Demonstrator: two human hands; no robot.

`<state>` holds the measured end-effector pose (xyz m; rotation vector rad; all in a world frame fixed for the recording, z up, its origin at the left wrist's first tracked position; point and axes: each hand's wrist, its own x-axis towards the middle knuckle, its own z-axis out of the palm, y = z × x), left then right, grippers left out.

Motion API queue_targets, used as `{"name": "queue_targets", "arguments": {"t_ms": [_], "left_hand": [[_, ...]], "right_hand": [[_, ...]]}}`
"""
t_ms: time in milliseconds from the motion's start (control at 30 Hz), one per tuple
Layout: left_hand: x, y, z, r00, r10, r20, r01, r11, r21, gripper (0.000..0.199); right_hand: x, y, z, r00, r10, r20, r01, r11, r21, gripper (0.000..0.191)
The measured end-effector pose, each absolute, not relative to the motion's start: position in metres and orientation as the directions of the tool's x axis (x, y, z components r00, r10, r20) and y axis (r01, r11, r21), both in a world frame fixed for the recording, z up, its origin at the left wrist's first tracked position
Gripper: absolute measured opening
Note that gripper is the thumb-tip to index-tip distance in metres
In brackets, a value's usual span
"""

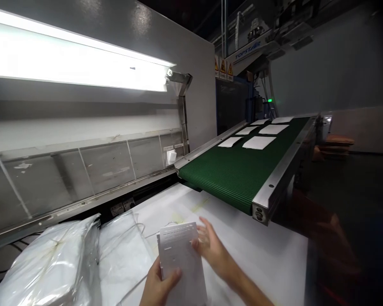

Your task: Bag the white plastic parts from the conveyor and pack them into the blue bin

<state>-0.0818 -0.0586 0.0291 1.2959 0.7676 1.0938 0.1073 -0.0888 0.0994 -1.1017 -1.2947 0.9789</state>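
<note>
A flat white rectangular panel [183, 259] with rows of small slots near its top edge is held upright above the white tabletop. My left hand [159, 280] grips its lower left side, thumb across the front face. At the upper right edge is my right hand [212, 248], its thumb on the panel's face and its other fingers partly spread behind the edge. A second white edge shows at the panel's left side; whether it is a separate piece is unclear.
A green conveyor belt [230, 174] with metal side rails slopes down towards the white table [274, 250], carrying several white panels [259, 142]. Plastic-wrapped white bundles [47, 259] lie at the left. A bright lamp [76, 55] hangs at the upper left.
</note>
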Motion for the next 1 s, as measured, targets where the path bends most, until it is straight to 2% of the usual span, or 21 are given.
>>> {"name": "queue_targets", "arguments": {"t_ms": [67,100,167,233,300,367,400,433,500,567,700,833,1000], "left_hand": [[-0.075,-0.065,0.022,0.384,0.906,0.175,-0.192,-0.107,0.976,0.054],[-0.071,-0.068,0.019,0.404,0.894,0.195,-0.192,-0.126,0.973,0.053],[-0.067,-0.077,0.019,0.424,0.874,0.236,-0.207,-0.160,0.965,0.055],[-0.074,-0.082,0.026,0.468,0.846,0.256,-0.213,-0.173,0.962,0.061],[-0.091,-0.083,0.039,0.578,0.799,0.166,-0.117,-0.120,0.986,0.064],[-0.118,-0.077,0.052,0.627,0.779,-0.013,0.127,-0.085,0.988,0.059],[-0.132,-0.071,0.057,0.584,0.809,-0.075,0.274,-0.109,0.956,0.053],[-0.145,-0.063,0.060,0.491,0.868,-0.076,0.415,-0.157,0.896,0.046],[-0.166,-0.045,0.059,0.276,0.960,0.037,0.643,-0.214,0.736,0.032],[-0.176,-0.027,0.049,0.135,0.982,0.130,0.771,-0.187,0.609,0.034],[-0.174,-0.002,0.023,0.045,0.989,0.138,0.884,-0.103,0.456,0.019],[-0.170,0.007,0.011,0.031,0.991,0.127,0.912,-0.080,0.401,0.008],[-0.174,0.004,0.015,0.098,0.981,0.168,0.914,-0.155,0.375,0.018]], "right_hand": [[0.101,-0.100,0.071,-0.077,0.968,0.240,-0.101,0.231,-0.968,0.068],[0.096,-0.104,0.059,-0.087,0.959,0.269,-0.128,0.257,-0.958,0.061],[0.087,-0.111,0.041,-0.037,0.955,0.293,-0.118,0.287,-0.950,0.054],[0.081,-0.114,0.029,0.029,0.964,0.266,-0.106,0.268,-0.958,0.055],[0.080,-0.114,0.023,0.076,0.975,0.209,-0.103,0.217,-0.971,0.058],[0.083,-0.112,0.020,0.142,0.978,0.150,-0.074,0.162,-0.984,0.061],[0.085,-0.110,0.019,0.179,0.976,0.126,-0.054,0.138,-0.989,0.063],[0.086,-0.109,0.019,0.213,0.971,0.108,-0.034,0.118,-0.992,0.067],[0.088,-0.105,0.016,0.251,0.966,0.061,-0.014,0.067,-0.998,0.075],[0.086,-0.103,0.011,0.247,0.969,-0.025,-0.024,-0.019,-1.000,0.084],[0.080,-0.099,-0.004,0.249,0.963,-0.101,-0.035,-0.096,-0.995,0.094],[0.080,-0.099,-0.008,0.201,0.973,-0.109,-0.061,-0.099,-0.993,0.094],[0.079,-0.102,-0.005,0.148,0.984,-0.096,-0.044,-0.090,-0.995,0.090]]}}
